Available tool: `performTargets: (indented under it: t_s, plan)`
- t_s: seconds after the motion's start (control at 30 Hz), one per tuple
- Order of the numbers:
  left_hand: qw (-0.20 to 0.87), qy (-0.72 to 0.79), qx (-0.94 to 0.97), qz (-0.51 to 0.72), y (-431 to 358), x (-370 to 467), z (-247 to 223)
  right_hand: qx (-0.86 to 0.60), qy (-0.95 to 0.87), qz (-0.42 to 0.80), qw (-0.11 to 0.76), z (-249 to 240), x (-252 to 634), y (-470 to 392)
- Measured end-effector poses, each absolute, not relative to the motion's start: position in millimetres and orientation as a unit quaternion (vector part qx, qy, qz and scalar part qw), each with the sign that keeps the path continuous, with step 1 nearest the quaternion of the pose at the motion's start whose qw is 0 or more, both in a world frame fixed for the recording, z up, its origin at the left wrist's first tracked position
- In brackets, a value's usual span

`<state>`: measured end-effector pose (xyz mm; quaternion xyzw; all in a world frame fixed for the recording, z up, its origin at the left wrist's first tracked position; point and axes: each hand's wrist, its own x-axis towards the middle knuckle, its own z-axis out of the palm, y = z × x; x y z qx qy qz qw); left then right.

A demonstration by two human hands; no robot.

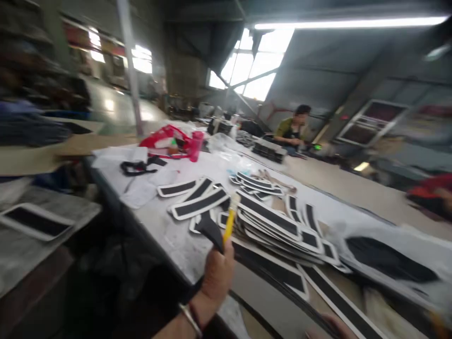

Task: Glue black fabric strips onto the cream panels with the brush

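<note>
Head view: a yellow-handled brush (230, 217) and a black piece (211, 229) are clamped in the left hand (216, 273) before the strip pile (282, 226); the right hand's (326, 327) fingers cannot be told; the brush is best kept upright.

- Your left hand (217, 273) grips a brush (230, 217) with a glossy yellow handle that looks like plastic and pale bristles, together with a matt black piece (211, 230).
- On your wrist sits a shiny metal bangle (190, 320).
- The strips (268, 214) fanned before you look matt black with smooth white borders.
- Your table (169, 235) has a dull, pale, smeared top.
- The red bag (165, 140) looks like thin, glossy plastic.
- The red bottle (196, 146) looks like plastic too.
</note>
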<state>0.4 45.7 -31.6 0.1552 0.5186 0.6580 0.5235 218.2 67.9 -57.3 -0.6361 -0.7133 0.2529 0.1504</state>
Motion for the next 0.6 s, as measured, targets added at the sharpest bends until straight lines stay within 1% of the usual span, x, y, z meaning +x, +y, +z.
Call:
performTargets:
  t_s: [0.07,0.13,0.23,0.33,0.4,0.47,0.5,0.53,0.6]
  plan:
    - [0.462,0.617,0.185,0.61,51.7,-5.2,-34.3,-0.665,-0.675,0.274,0.163,-42.9,257.8,54.1]
    - [0.423,0.673,0.219,0.566,49.2,-15.0,-35.5,-0.653,-0.653,0.345,0.17,-33.3,272.2,50.7]
    - [0.414,0.693,0.253,0.533,31.7,-26.4,-39.9,-0.621,-0.625,0.447,0.158,-29.8,267.0,62.7]
    - [0.402,0.694,0.263,0.536,15.4,-29.7,-48.2,-0.603,-0.618,0.484,0.141,-31.6,260.5,74.5]
    - [0.395,0.697,0.263,0.538,11.7,-30.6,-52.5,-0.597,-0.63,0.483,0.117,-29.9,261.6,76.0]
    - [0.402,0.694,0.265,0.535,12.8,-32.3,-54.5,-0.613,-0.66,0.426,0.082,-23.5,260.9,74.0]
    - [0.412,0.689,0.266,0.534,14.4,-33.3,-55.0,-0.631,-0.683,0.362,0.075,-18.9,257.4,72.8]
    - [0.423,0.681,0.269,0.534,16.1,-34.3,-55.3,-0.645,-0.708,0.275,0.082,-13.8,250.8,72.1]
    - [0.44,0.666,0.275,0.535,18.9,-35.5,-55.5,-0.633,-0.756,0.099,0.136,-4.5,227.7,73.4]
